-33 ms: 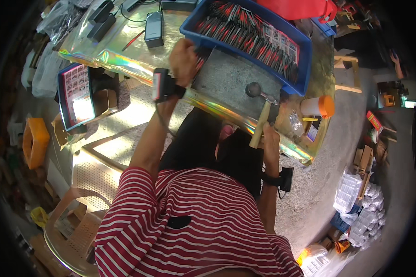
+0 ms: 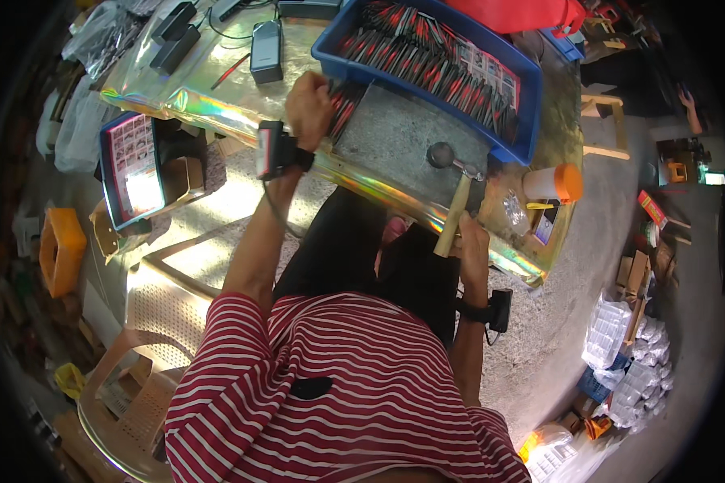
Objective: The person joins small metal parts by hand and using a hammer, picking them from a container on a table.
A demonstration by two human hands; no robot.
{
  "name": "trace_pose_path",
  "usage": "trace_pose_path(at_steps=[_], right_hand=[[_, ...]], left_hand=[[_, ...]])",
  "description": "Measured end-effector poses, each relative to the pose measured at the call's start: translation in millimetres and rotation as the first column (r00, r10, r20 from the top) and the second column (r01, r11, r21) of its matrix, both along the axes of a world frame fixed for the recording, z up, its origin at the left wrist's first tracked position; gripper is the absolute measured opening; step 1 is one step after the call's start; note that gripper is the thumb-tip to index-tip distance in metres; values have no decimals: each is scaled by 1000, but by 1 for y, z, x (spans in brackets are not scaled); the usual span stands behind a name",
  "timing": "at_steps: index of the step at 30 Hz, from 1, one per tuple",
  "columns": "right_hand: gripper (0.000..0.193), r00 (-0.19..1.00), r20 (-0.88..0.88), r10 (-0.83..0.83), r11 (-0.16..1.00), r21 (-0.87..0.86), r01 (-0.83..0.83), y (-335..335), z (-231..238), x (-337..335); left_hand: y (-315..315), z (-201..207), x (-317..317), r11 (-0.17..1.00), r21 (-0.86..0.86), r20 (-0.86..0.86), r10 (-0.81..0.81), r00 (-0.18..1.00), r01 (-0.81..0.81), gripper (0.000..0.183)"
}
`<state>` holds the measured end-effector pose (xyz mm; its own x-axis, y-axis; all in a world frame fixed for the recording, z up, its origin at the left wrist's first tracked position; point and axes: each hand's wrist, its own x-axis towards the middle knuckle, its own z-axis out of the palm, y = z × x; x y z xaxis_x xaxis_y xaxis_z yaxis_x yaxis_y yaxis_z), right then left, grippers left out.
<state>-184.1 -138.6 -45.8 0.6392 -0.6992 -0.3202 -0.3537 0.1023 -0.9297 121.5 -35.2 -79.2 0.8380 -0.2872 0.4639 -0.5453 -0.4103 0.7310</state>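
The table point(image 2: 193, 84), covered in shiny film, supports all work items; the blue bin point(image 2: 532, 105) stands at its far side, filled with black-and-red slim pieces point(image 2: 415, 60); the grey plate point(image 2: 395, 129) lies directly in front of the bin; the hammer point(image 2: 456, 205) has its head over the plate and its pale handle toward the person; the right hand point(image 2: 474, 253) is curled at the handle, grip undeterminable; the left hand point(image 2: 308, 109) is bent beside the loose pieces point(image 2: 344, 117), contents undeterminable.
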Motion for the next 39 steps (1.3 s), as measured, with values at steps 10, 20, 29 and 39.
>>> trace_pose_path(at_steps=[10, 20, 29, 39], right_hand=[[21, 976, 108, -187, 980, 83, 179, -23, 4, -16], [10, 898, 69, -435, 830, -356, 429, -88, -47, -39], [7, 936, 3, -351, 569, -793, 216, -98, -64, -18], [7, 910, -180, -373, 449, -893, 8, -104, -59, -15]], left_hand=[[24, -40, 33, 942, 188, 33, -288, 957, 278, 27], [13, -39, 38, 856, 492, 25, -199, 980, 161, 22], [47, -46, 40, 974, 90, -228, -181, 957, 206, 29], [48, -28, 3, 976, -51, -92, -217, 972, 214, 16]])
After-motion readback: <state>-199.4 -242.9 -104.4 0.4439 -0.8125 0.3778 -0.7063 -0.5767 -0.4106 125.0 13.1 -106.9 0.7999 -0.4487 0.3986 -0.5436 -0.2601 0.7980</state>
